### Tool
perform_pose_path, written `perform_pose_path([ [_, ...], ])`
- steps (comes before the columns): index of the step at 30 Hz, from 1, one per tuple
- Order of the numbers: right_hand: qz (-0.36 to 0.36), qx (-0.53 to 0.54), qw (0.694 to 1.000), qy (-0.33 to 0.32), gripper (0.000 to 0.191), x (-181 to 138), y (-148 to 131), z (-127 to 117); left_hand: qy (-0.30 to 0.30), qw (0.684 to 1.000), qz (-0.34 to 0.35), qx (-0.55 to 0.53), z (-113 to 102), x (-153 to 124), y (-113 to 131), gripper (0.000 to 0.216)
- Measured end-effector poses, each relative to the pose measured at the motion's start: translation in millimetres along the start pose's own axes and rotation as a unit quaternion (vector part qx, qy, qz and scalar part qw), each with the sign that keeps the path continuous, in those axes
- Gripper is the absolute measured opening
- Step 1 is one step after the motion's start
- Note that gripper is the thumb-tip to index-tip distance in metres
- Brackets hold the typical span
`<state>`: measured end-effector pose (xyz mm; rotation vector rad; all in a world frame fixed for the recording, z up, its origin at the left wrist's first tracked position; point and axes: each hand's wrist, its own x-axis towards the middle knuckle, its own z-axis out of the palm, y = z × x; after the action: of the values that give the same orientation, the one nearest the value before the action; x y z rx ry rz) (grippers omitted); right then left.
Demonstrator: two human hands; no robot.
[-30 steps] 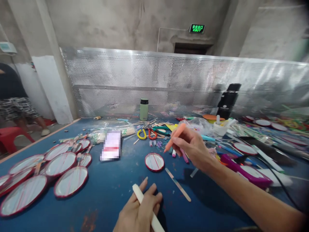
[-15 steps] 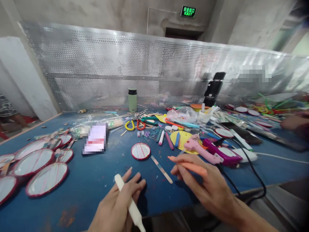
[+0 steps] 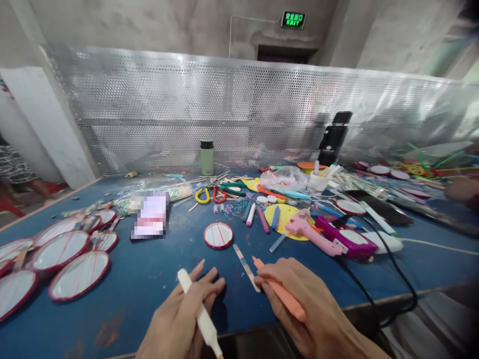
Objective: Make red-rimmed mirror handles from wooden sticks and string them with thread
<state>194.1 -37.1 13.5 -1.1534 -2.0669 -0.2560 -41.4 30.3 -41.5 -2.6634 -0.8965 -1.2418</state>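
My left hand (image 3: pixel 183 309) rests at the table's front edge, its fingers closed around a white marker (image 3: pixel 198 309) that slants down toward me. In my right hand (image 3: pixel 303 299) is an orange pen-like tool (image 3: pixel 282 294), its narrow end pointing up and left. The right fingertips are at the near end of a flat wooden craft stick (image 3: pixel 245 267), which has coloured bands and lies on the blue table; whether they pinch it I cannot tell. Just beyond the stick lies a small round white disc with a red rim (image 3: pixel 218 235).
Larger red-rimmed discs (image 3: pixel 80 275) are piled at the left, near a phone (image 3: pixel 150 214). A pink glue gun (image 3: pixel 312 233) lies right, its black cable over the table edge. Markers (image 3: pixel 263 219), pliers (image 3: pixel 220 194) and a green bottle (image 3: pixel 207 157) stand or lie farther back.
My right hand has come left and down with the orange tool, bringing its fingertips to the craft stick's near end. The stick has shifted slightly left. My left hand stays put.
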Motion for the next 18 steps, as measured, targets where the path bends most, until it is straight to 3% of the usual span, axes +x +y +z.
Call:
perform_pose_path([
  [5,0.04,0.088,0.995,0.0,0.028,4.3,0.5,-10.0,0.005,1.0,0.031,-0.001,-0.1,0.1,0.9,0.026],
  [8,0.105,0.177,0.978,0.017,0.022,9.8,6.5,-16.1,-0.035,0.999,0.035,-0.009,-3.8,5.0,20.2,0.028],
  [11,0.139,0.257,0.953,0.078,0.01,18.1,16.0,-15.1,-0.031,0.999,0.02,-0.005,0.4,9.4,45.7,0.027],
  [15,0.22,0.332,0.914,0.074,0.016,24.0,25.4,-6.4,0.004,1.0,0.0,0.02,14.9,9.0,58.6,0.029],
  [18,0.273,0.335,0.9,0.05,0.022,22.2,25.6,-2.5,0.022,0.998,0.042,0.05,22.4,7.1,51.2,0.029],
])
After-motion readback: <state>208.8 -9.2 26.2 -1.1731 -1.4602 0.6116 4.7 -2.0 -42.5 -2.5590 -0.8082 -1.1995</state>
